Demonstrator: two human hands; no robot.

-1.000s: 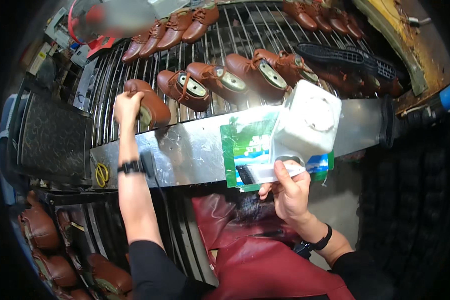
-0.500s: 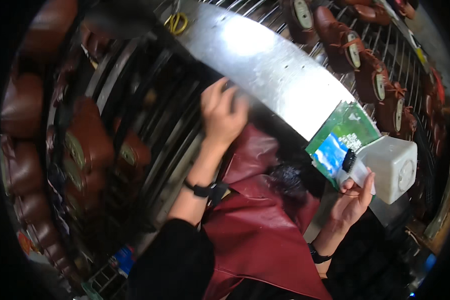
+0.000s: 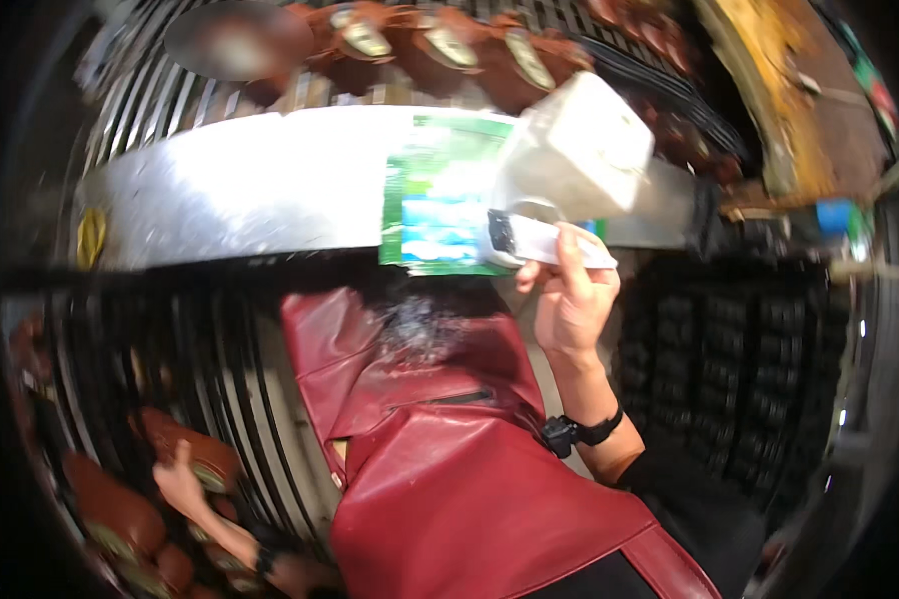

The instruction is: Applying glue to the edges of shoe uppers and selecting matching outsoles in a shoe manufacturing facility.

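Left hand point(image 3: 180, 487) meets brown shoe point(image 3: 212, 461), left of the apron point(image 3: 449, 489), grip unclear; right hand point(image 3: 575, 299) grips brush point(image 3: 537, 240), best held clear!

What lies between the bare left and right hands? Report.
The head view shows long dark bars near the left hand, then the shiny dark-red apron toward the right hand.

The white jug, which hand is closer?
Right. The right hand, holding a brush, appears just below the white jug; the left hand is far, lower left, by a brown shoe.
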